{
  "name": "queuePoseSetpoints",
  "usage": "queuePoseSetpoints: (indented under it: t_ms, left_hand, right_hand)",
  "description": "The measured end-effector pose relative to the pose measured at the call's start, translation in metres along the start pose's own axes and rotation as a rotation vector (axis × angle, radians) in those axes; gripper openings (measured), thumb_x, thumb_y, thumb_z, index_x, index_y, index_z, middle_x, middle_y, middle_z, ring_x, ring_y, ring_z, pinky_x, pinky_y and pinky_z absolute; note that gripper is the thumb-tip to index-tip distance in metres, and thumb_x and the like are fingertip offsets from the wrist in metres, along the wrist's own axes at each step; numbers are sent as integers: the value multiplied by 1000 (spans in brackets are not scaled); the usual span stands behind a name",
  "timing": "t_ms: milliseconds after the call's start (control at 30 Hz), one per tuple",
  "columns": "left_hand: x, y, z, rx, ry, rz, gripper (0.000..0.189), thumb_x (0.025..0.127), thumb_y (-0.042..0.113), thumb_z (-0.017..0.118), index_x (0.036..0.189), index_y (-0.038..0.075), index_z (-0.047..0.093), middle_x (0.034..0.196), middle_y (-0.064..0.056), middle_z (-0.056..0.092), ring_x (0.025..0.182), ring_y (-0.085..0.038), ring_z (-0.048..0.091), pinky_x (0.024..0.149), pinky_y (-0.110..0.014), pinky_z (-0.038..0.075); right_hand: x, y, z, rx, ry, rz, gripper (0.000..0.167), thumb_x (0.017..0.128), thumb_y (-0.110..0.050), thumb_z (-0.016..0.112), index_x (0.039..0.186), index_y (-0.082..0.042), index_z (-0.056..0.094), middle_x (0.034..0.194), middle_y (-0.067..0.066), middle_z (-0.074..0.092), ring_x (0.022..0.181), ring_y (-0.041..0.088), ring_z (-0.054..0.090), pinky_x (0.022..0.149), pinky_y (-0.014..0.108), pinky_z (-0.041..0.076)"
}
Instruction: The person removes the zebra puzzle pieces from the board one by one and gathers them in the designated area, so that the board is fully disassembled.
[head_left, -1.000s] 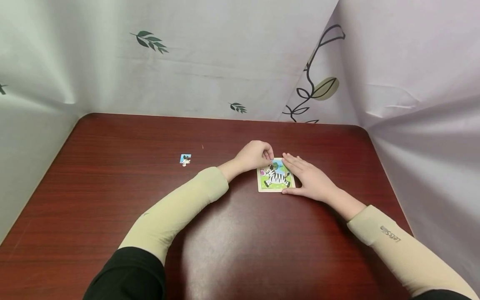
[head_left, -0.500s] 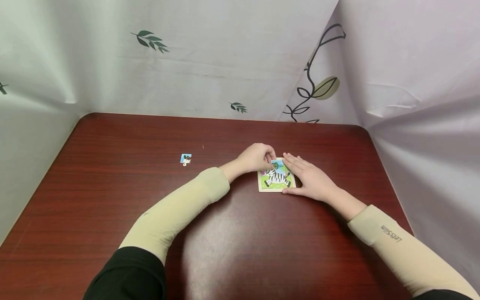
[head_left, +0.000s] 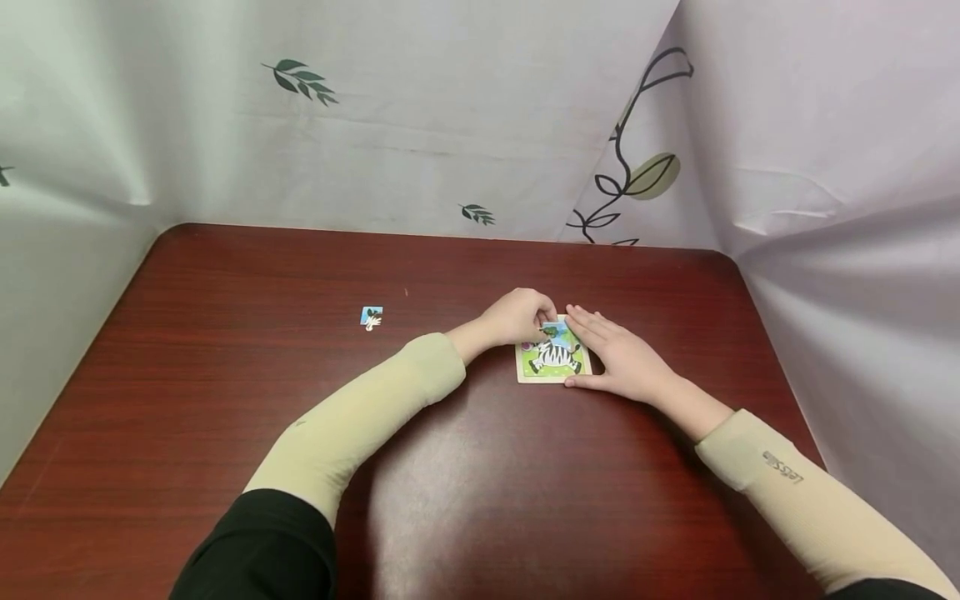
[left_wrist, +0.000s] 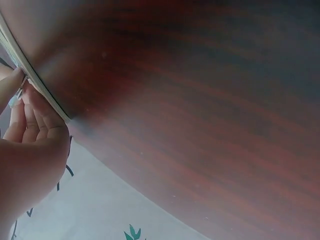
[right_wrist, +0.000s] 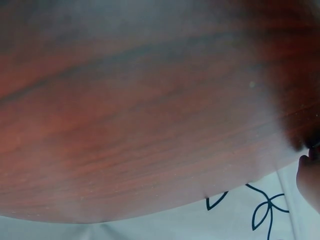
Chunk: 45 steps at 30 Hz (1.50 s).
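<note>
A square zebra jigsaw puzzle (head_left: pixel 555 360) in a pale frame lies on the table in the head view. At its upper left edge my left hand (head_left: pixel 517 317) pinches a blue and green puzzle piece (head_left: pixel 557 331), which is tilted over the puzzle. The left wrist view has the left hand (left_wrist: pixel 32 125) with thumb and forefinger closed on the thin piece (left_wrist: pixel 20 92), right by the frame's edge. My right hand (head_left: pixel 621 354) rests along the puzzle's right side, fingers straight and thumb at the lower corner. Only a bit of the right hand (right_wrist: pixel 309 180) enters the right wrist view.
A loose puzzle piece (head_left: pixel 371 317) with the zebra's head lies to the left on the dark red wooden table (head_left: pixel 450 500). White curtains (head_left: pixel 420 125) with leaf prints hang behind the table and along both sides.
My left hand has shifted slightly right and down along the top of the puzzle, with the blue and green piece tilting in its fingers. The right hand stays in place.
</note>
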<state>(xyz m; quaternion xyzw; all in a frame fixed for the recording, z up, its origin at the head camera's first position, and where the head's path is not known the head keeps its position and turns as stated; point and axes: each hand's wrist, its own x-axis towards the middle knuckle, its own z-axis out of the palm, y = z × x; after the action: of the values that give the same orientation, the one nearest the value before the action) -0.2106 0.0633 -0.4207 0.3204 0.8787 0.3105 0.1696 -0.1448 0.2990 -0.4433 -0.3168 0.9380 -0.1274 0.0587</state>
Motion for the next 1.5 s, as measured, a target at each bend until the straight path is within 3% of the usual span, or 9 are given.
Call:
queuePoseSetpoints:
  t_ms: [467, 767, 1167, 1500]
  left_hand:
    - [-1, -4, 2, 15, 2, 7, 11, 91, 6, 79, 102, 4, 78, 101, -9, 77, 92, -16, 68, 81, -23, 54]
    - [-2, -2, 3, -42, 34, -33, 12, 90, 5, 81, 102, 4, 79, 99, -8, 78, 86, -14, 68, 74, -18, 53]
    - [-1, -3, 1, -51, 25, -29, 14, 91, 9, 83, 102, 5, 78, 97, -8, 77, 85, -13, 67, 74, -18, 53]
    - [-2, -6, -3, -22, 68, -15, 12, 100, 16, 74, 102, 6, 81, 100, -8, 80, 93, -17, 72, 86, -26, 57]
  right_hand:
    - [-1, -3, 1, -13, 6, 4, 105, 88, -54, 82, 165, -3, 33, 174, 16, 31, 162, 35, 30, 130, 54, 28]
    - [0, -1, 0, -4, 29, -15, 104, 88, -55, 82, 164, -2, 35, 172, 18, 33, 160, 37, 33, 129, 55, 30]
    - [2, -1, 0, -10, -11, 18, 105, 88, -56, 81, 165, -4, 33, 175, 14, 30, 163, 33, 29, 131, 53, 27]
    - [2, -1, -1, -11, -14, 23, 105, 88, -57, 81, 166, -4, 32, 175, 13, 29, 163, 32, 29, 131, 53, 27]
